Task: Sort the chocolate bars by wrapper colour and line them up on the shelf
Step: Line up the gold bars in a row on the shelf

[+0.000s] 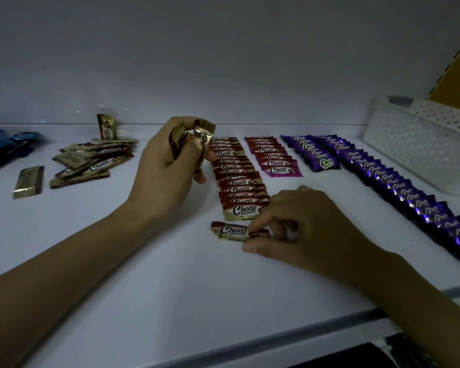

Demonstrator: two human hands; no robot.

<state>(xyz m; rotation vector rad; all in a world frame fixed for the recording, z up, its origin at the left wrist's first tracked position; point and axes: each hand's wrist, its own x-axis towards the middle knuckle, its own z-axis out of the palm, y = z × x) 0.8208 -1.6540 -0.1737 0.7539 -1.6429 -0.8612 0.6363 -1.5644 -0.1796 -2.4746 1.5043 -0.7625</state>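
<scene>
White shelf (144, 274) stretches wide under dim light, with a perforated white basket (414, 144) at its right end. Beside the basket runs a long purple row (398, 187) of bars, then a short purple row (314, 155), a pink row (272, 156) and a brown-and-gold row (237, 179), each overlapping front to back. At the left lies a loose pile (91, 160) of brown-and-gold bars, with blue wrappers (3, 147) at the far edge. The left hand (165, 166), raised above the shelf, grips a bunch of bars (197, 139). The right hand (303, 229) pinches the end of a single bar (231, 231) lying flat just in front of the brown-and-gold row.
</scene>
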